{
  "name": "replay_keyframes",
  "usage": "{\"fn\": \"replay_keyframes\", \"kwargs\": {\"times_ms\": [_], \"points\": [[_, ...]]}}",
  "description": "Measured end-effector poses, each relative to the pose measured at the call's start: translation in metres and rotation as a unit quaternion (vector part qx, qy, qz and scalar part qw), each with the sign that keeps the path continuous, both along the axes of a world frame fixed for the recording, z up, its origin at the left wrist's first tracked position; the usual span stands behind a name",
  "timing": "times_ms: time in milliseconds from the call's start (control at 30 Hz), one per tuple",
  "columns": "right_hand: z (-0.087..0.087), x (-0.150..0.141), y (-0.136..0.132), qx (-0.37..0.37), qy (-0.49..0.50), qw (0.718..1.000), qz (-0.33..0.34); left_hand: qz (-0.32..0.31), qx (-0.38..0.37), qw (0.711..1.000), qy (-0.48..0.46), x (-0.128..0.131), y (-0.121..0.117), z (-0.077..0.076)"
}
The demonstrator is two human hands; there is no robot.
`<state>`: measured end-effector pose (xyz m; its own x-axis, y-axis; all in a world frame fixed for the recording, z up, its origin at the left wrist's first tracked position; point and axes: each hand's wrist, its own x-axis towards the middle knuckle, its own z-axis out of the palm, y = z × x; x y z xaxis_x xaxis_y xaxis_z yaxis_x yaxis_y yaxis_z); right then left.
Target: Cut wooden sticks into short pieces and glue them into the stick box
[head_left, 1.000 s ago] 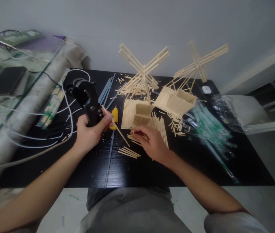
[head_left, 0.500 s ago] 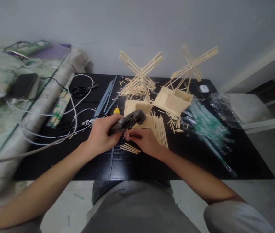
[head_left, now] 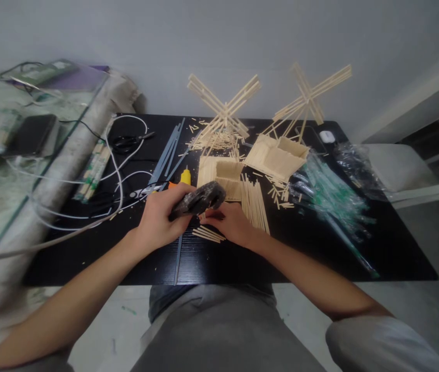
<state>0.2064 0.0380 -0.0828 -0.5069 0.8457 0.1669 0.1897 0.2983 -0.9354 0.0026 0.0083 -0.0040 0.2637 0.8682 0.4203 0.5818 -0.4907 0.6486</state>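
The left hand [head_left: 162, 216] is wrapped around a black hand cutter [head_left: 196, 201], its head pointing towards the right hand [head_left: 233, 223]. The right hand's thumb and fingers are pinched together on a short wooden stick [head_left: 202, 215], just beside and partly behind the cutter's head; whether the cutter's blades touch it cannot be told.

Taking the spot where the hands meet as the centre of a clock, a square-based stick model [head_left: 210, 169] sits at twelve o'clock, with crossed stick blades [head_left: 226, 109] rising above it. A second stick model [head_left: 272, 157], slightly turned, lies at two o'clock, and farther out that way is a small white case [head_left: 327, 137]. Long loose sticks [head_left: 255, 204] lie side by side at three o'clock, with green-marked plastic wrappers [head_left: 333, 194] well beyond. Short sticks [head_left: 208, 234] lie at six o'clock, and a thin grey strip [head_left: 178, 261] runs towards the table edge at seven.

At eleven o'clock a yellow bottle [head_left: 185, 176] stands near the left hand, with grey strips [head_left: 168, 150] beyond. Black-handled scissors [head_left: 125, 144] lie at ten o'clock beside a looping white cable [head_left: 119, 181]. All this rests on a black table [head_left: 219, 266].
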Motion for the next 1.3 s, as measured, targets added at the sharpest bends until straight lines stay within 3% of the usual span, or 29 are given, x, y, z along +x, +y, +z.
{"fn": "replay_keyframes", "kwargs": {"times_ms": [133, 233, 367, 500, 633, 933, 1300], "points": [[0.001, 0.0, -0.002, -0.032, 0.011, 0.999, -0.005, 0.005, -0.004, 1.0, -0.005, -0.003, -0.005, 0.003], [0.003, 0.0, -0.003, -0.044, 0.011, 0.999, -0.004, 0.057, -0.011, 0.998, 0.024, -0.013, -0.016, 0.002], [0.004, 0.001, -0.004, -0.034, 0.012, 0.999, -0.004, 0.128, -0.031, 0.978, 0.16, -0.035, -0.033, -0.008], [0.004, 0.001, -0.004, -0.022, 0.024, 0.999, 0.001, 0.171, -0.024, 0.93, 0.325, -0.045, -0.045, -0.015], [0.005, 0.001, -0.004, -0.014, 0.014, 1.0, 0.003, 0.147, -0.006, 0.893, 0.426, -0.039, -0.048, -0.014], [0.007, 0.002, -0.002, 0.049, -0.046, 0.998, -0.003, 0.076, 0.053, 0.868, 0.487, -0.023, -0.038, -0.016], [0.006, 0.003, -0.001, 0.046, -0.059, 0.997, 0.009, 0.093, -0.054, 0.842, 0.528, -0.019, -0.034, -0.015]]}}
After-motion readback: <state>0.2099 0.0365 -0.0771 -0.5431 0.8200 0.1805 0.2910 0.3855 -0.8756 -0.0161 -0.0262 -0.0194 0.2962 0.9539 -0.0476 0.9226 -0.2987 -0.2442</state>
